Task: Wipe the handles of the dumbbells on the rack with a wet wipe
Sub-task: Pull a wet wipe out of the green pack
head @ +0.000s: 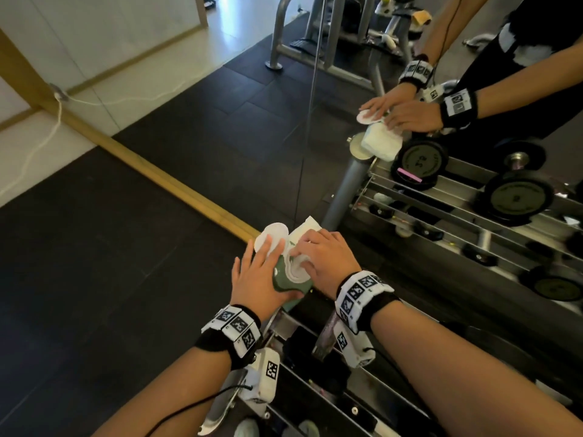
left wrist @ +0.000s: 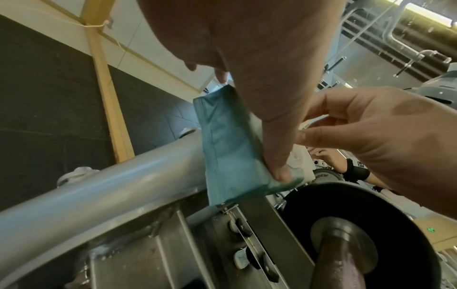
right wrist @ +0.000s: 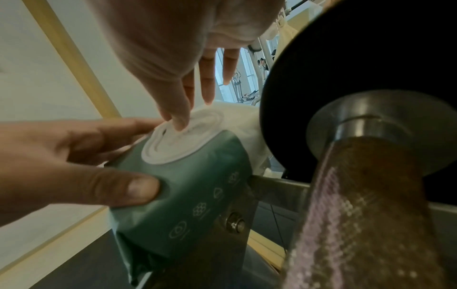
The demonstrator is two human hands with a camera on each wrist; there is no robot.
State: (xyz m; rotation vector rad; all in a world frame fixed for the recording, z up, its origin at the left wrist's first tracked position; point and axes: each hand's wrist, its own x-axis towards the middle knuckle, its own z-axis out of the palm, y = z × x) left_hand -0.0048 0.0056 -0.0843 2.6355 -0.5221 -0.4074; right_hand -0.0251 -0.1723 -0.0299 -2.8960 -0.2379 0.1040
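A green wet wipe pack (head: 284, 283) stands on the end of the steel dumbbell rack (head: 362, 395). Its round white lid flap (head: 271, 236) is folded open. My left hand (head: 255, 272) grips the pack, thumb (right wrist: 128, 189) pressed into its side, fingers lying along the flap. My right hand (head: 321, 257) reaches over the top, and its fingertips (right wrist: 179, 119) touch the white opening ring (right wrist: 173, 144). No wipe is plainly pinched. Just right of the pack (right wrist: 193, 205) lies a dumbbell with a knurled handle (right wrist: 358, 215) and a black plate (right wrist: 371, 58).
A wall mirror on the right doubles the scene, showing reflected hands (head: 397, 111) and reflected dumbbells (head: 419, 162) on the rack. A wooden strip (head: 164, 181) runs along dark rubber floor tiles (head: 126, 263). A grey machine frame (head: 284, 29) stands further back.
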